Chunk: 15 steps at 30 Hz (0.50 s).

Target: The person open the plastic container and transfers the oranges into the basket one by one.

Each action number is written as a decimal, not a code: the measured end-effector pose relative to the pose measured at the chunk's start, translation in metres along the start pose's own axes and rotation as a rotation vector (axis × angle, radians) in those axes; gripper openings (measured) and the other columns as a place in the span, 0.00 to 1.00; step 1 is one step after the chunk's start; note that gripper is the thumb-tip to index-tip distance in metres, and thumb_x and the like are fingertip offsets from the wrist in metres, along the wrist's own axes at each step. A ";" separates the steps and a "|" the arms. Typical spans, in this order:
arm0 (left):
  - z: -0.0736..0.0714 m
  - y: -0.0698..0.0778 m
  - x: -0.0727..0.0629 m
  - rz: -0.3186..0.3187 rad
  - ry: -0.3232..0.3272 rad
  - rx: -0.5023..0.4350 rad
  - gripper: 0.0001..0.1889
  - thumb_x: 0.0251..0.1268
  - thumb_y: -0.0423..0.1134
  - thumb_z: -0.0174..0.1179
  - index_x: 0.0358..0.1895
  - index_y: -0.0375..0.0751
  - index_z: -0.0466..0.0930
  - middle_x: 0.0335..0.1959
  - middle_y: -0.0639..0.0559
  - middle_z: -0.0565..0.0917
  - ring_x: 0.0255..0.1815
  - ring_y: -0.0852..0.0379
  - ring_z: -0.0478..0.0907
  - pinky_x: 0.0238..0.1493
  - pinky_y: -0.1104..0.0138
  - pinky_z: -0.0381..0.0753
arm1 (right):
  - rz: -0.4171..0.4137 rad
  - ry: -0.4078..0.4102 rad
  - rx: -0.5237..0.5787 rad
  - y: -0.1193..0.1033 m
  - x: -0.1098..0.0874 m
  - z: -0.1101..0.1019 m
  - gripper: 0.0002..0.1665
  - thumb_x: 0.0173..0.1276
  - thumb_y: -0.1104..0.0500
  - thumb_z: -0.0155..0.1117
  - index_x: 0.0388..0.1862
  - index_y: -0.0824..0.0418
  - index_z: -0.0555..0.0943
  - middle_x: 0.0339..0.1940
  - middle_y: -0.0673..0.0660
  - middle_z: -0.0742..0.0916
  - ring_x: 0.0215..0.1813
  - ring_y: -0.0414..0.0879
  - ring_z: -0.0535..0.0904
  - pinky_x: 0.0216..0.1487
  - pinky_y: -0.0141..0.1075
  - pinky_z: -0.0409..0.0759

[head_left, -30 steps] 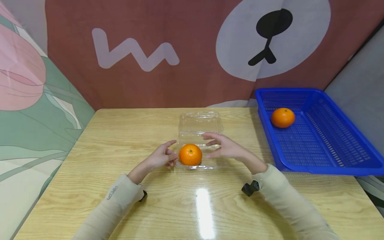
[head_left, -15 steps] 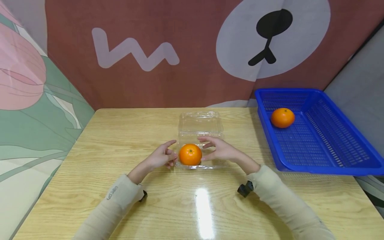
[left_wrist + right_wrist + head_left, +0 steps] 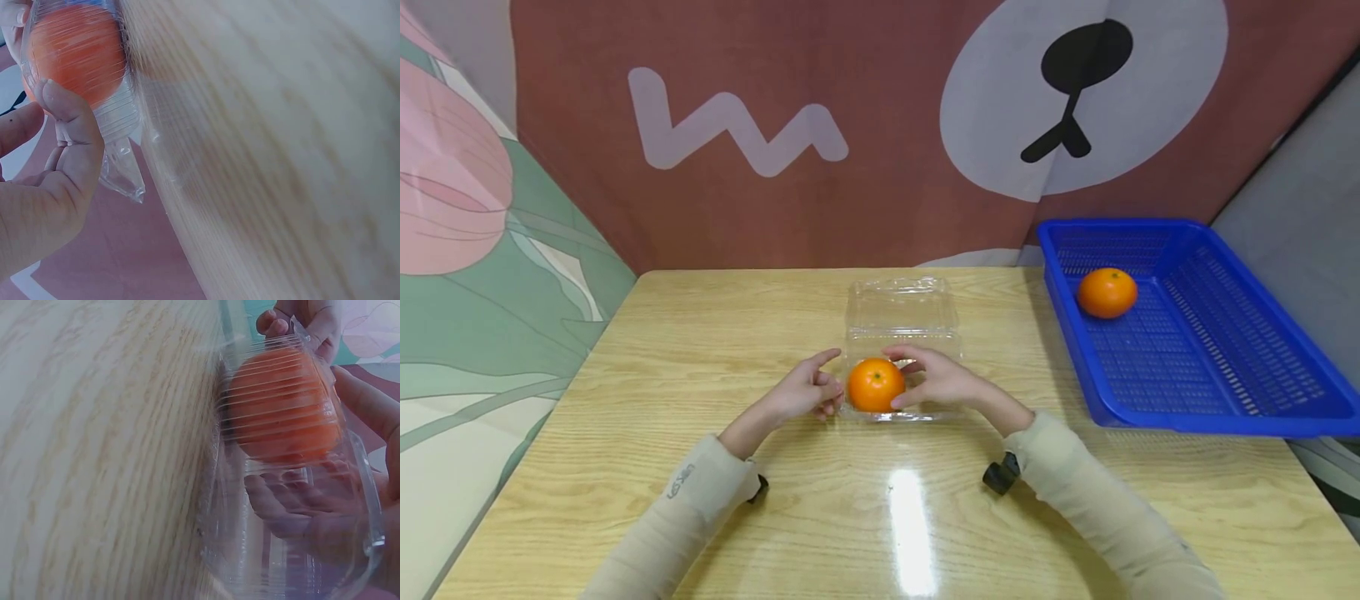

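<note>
An orange (image 3: pixel 876 386) sits in the left part of a clear plastic clamshell box (image 3: pixel 938 398), whose lid (image 3: pixel 901 307) lies folded back. My left hand (image 3: pixel 797 393) pinches the box's left edge, with the index finger pointing outward; the left wrist view shows its fingertips at the plastic wall (image 3: pixel 119 115). From the right, my right hand (image 3: pixel 942 379) reaches over the box, its curved fingers spread around the orange's right side. Whether it presses on the orange is hard to tell; the right wrist view shows some fingers through the clear plastic.
A blue plastic basket (image 3: pixel 1097 392) stands at the table's right side, with another orange (image 3: pixel 1107 292) in its left back part. The wooden table (image 3: pixel 745 325) ends against a printed cloth (image 3: pixel 737 217). A camera (image 3: pixel 1000 477) hangs at the right wrist.
My right hand has moved left over the box, bringing its thumb and fingers up to the orange. The left hand, the box and the orange stay where they were.
</note>
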<state>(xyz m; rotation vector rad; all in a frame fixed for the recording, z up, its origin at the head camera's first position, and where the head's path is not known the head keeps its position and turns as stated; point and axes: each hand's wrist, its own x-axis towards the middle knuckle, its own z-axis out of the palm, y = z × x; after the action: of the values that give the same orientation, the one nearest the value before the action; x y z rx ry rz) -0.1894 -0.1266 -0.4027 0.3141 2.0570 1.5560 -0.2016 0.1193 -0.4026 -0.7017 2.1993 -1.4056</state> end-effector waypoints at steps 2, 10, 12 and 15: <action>0.000 0.001 0.000 -0.003 0.000 0.000 0.34 0.66 0.25 0.47 0.70 0.31 0.40 0.23 0.50 0.78 0.19 0.58 0.71 0.22 0.69 0.75 | 0.006 -0.003 0.001 0.000 0.001 0.001 0.46 0.49 0.63 0.73 0.66 0.67 0.62 0.63 0.64 0.68 0.58 0.60 0.69 0.57 0.49 0.68; 0.001 0.003 -0.001 -0.003 -0.002 0.006 0.33 0.66 0.26 0.47 0.70 0.31 0.40 0.23 0.49 0.78 0.20 0.57 0.71 0.22 0.68 0.75 | -0.001 -0.021 0.025 0.003 0.006 0.006 0.45 0.50 0.64 0.72 0.66 0.67 0.62 0.61 0.64 0.70 0.57 0.61 0.70 0.56 0.46 0.71; 0.001 0.003 -0.001 -0.005 0.000 0.008 0.33 0.66 0.26 0.47 0.70 0.31 0.40 0.23 0.49 0.78 0.20 0.57 0.71 0.22 0.68 0.75 | -0.003 -0.020 0.017 0.005 0.007 0.008 0.45 0.49 0.64 0.72 0.66 0.67 0.62 0.60 0.64 0.70 0.57 0.61 0.70 0.55 0.45 0.71; 0.001 0.003 -0.001 -0.008 0.003 0.013 0.33 0.66 0.26 0.47 0.70 0.31 0.41 0.23 0.49 0.78 0.20 0.58 0.71 0.22 0.68 0.75 | -0.002 -0.024 0.013 0.006 0.009 0.010 0.46 0.49 0.64 0.73 0.66 0.66 0.61 0.60 0.64 0.70 0.57 0.60 0.70 0.54 0.44 0.72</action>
<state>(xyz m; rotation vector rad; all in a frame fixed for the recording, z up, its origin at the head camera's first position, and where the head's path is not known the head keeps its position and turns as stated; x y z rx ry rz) -0.1887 -0.1249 -0.3995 0.3075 2.0690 1.5399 -0.2039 0.1090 -0.4129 -0.7124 2.1700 -1.4039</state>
